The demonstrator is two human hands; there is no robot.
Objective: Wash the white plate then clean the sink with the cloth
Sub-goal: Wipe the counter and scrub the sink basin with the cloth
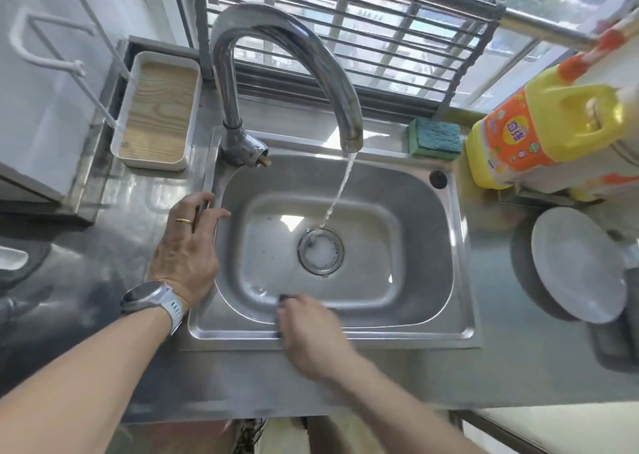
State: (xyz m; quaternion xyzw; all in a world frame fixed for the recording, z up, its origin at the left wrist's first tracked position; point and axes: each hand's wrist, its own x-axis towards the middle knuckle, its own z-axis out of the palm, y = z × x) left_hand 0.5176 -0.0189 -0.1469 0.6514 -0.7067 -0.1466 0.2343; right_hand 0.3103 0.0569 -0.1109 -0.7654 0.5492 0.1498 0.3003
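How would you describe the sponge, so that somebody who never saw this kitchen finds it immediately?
Start at the steel sink and go to its back right corner. There, between the tap's spout and the big yellow bottle, lies the sponge. It is the only small flat block there, blue on top with green sides.

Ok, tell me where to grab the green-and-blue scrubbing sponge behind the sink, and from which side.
Pinch the green-and-blue scrubbing sponge across its short left and right edges, coming from above. It lies flat on the steel ledge, blue face up, with the yellow detergent bottle crowding its right side.
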